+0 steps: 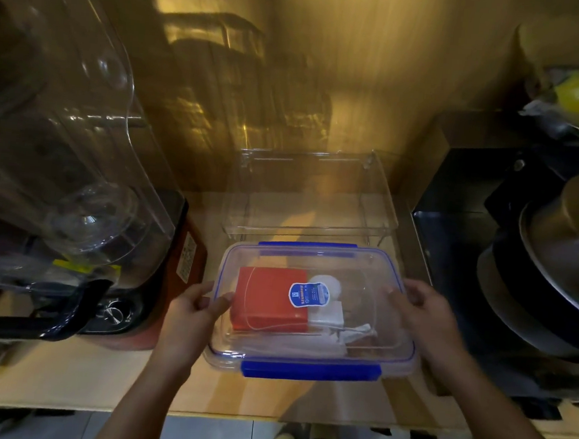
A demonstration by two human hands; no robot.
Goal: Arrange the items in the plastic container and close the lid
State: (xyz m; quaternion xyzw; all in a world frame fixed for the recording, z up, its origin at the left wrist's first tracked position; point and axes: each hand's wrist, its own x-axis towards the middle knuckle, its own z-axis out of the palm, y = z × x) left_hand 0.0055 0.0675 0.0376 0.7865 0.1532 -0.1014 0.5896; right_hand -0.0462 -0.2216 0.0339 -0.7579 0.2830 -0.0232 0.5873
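Observation:
A clear plastic container (366, 361) with blue clips sits on the wooden counter, its transparent lid (367, 278) lying on top. Through the lid I see a red box (263, 301), a white round item (328, 282) and white packets and utensils (338, 328). A blue sticker (309, 294) is on the lid. My left hand (196, 307) grips the container's left edge, thumb on the lid. My right hand (420, 309) holds the right edge, fingers resting on the lid. The front blue clip (310, 370) sticks outward.
A clear acrylic rack (312, 200) stands just behind the container. A large transparent cover (63, 112) and a dark appliance (105, 308) fill the left side. Stacked metal pans (556, 277) sit on the right on a black stove. The counter edge (229, 415) runs along the front.

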